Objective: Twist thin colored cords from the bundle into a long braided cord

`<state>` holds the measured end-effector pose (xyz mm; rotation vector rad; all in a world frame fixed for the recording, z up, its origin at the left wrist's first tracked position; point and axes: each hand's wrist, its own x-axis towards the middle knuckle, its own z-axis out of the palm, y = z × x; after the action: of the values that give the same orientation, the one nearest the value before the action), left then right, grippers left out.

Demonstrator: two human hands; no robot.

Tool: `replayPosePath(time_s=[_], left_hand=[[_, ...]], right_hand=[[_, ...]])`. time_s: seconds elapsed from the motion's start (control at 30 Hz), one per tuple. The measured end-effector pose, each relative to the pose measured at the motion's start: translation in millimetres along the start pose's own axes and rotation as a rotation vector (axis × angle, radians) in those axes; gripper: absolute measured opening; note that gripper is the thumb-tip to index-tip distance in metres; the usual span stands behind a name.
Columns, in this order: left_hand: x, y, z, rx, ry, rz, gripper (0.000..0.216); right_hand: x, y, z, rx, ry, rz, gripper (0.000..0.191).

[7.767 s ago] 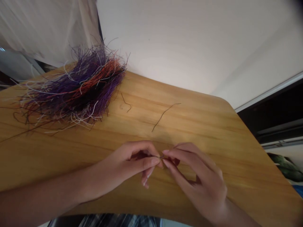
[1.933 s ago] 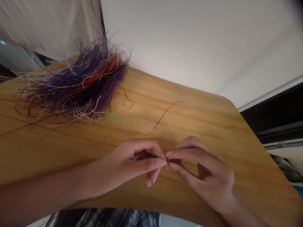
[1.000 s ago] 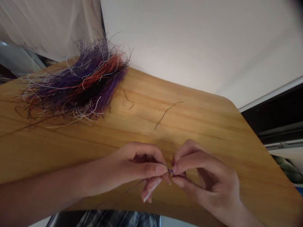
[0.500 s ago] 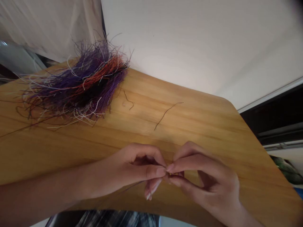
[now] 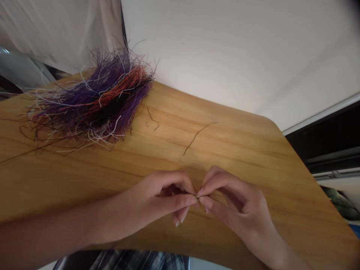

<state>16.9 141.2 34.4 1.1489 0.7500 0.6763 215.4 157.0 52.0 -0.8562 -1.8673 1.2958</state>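
My left hand (image 5: 165, 197) and my right hand (image 5: 233, 200) meet fingertip to fingertip low over the wooden table (image 5: 253, 157). Both are pinched shut on a thin thread (image 5: 196, 194) held between them; only a tiny bit of it shows at the fingertips. A tangled heap of purple, orange, black and white threads (image 5: 95, 99) lies at the table's far left, well away from both hands.
Two loose dark threads lie on the table beyond my hands: a longer one (image 5: 198, 135) and a short curled one (image 5: 153, 120). A white wall (image 5: 225, 48) stands behind the table. The table's right edge drops off toward dark furniture (image 5: 326, 135).
My hands have stayed together on the thread with small finger shifts; over the last second the right fingers re-pinched and the purple bit seen at the tips is hidden.
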Motion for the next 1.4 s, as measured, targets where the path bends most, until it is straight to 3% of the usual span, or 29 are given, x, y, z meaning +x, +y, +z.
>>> replayPosePath(time_s=[0.1,0.27,0.4,0.63,0.87,1.17,1.4], left_hand=[[2,-2,-1,-0.058,0.000,0.002,0.018],[5,-4,-2,-0.211,-0.053,0.002,0.014],[3,-5,-2,-0.201,-0.071,-0.004,0.015],[1,-1,-2,-0.131,-0.091,-0.007,0.015],[-1,3,0,-0.074,-0.042,-0.008,0.013],[-2,4,1,-0.036,-0.023,0.023,0.018],[-1,6,2,0.036,0.023,0.018,0.019]], right_hand=[[0,4,0,0.001,-0.013,-0.051,0.015],[-1,8,-2,-0.201,0.062,-0.356,0.046],[1,2,-4,-0.374,0.013,-0.462,0.046],[2,1,-4,-0.321,0.029,-0.392,0.038],[4,8,-4,0.010,-0.002,-0.067,0.019],[3,4,-1,-0.015,0.023,-0.123,0.024],[1,6,3,-0.075,0.128,-0.131,0.018]])
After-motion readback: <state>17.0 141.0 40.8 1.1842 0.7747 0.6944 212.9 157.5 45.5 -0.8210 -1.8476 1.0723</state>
